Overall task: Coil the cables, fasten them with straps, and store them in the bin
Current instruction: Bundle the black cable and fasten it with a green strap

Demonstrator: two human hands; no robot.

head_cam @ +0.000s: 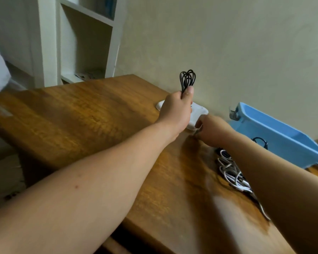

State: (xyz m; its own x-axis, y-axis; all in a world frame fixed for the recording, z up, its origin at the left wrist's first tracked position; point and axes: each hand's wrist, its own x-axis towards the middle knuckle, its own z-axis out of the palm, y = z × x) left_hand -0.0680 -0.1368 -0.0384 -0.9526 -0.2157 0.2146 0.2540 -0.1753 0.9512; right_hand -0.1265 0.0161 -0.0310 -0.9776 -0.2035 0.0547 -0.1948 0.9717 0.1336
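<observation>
My left hand (176,109) grips a coiled black cable (187,79) and holds it upright above the wooden table (81,121). Its loops stick up past my thumb. My right hand (212,129) reaches to a white tray (200,110) by the wall, with its fingers curled at the tray's near edge; what they pinch is hidden. A blue bin (275,132) stands to the right, and a black cable (261,142) shows inside it. A pile of loose white and black cables (231,173) lies on the table under my right forearm.
A beige wall (228,52) runs right behind the table. A white shelf unit (84,43) stands at the back left. A small metal clip (234,112) sits at the bin's far corner.
</observation>
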